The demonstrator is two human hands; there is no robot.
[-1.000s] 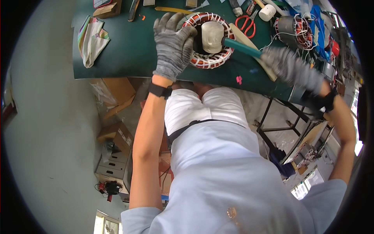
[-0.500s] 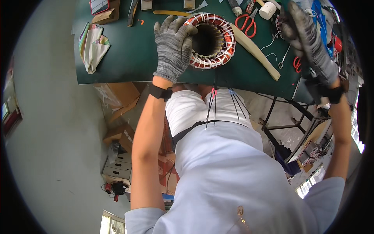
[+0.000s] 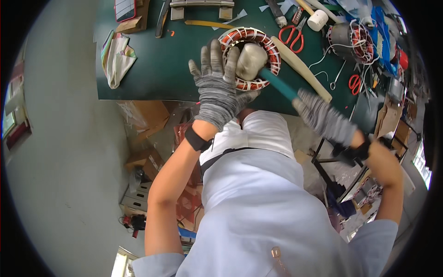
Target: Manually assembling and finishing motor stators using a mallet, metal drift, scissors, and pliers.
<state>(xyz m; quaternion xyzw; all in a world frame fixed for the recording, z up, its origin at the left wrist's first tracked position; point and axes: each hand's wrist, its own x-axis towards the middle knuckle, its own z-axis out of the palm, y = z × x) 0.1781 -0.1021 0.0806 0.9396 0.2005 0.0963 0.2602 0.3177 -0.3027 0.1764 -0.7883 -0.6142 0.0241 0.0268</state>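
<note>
A motor stator [image 3: 276,60] with orange windings laced in white cord stands on the green workbench, near its front edge. My left hand [image 3: 216,94], in a grey knit glove, lies against the left side of its winding ring, fingers stretched and spread. My right hand [image 3: 325,119], gloved alike and slightly blurred, is wrapped round the teal handle of a mallet [image 3: 251,61]. The pale mallet head is over the stator's opening and hides most of the bore. Whether the head touches the windings, I cannot tell.
Beside the stator lie a long pale wooden piece [image 3: 302,69] and red-handled scissors [image 3: 292,38]. A second stator [image 3: 344,42] with loose white cords is farther right, near a white-headed mallet [image 3: 317,19]. A cloth [image 3: 118,59] lies at the left; a metal bracket [image 3: 202,3] stands at the back.
My right hand has come from the far right to the stator, now holding the mallet. My left hand has shifted down and right, its fingers spreading. The stator's dark leads are no longer visible.
</note>
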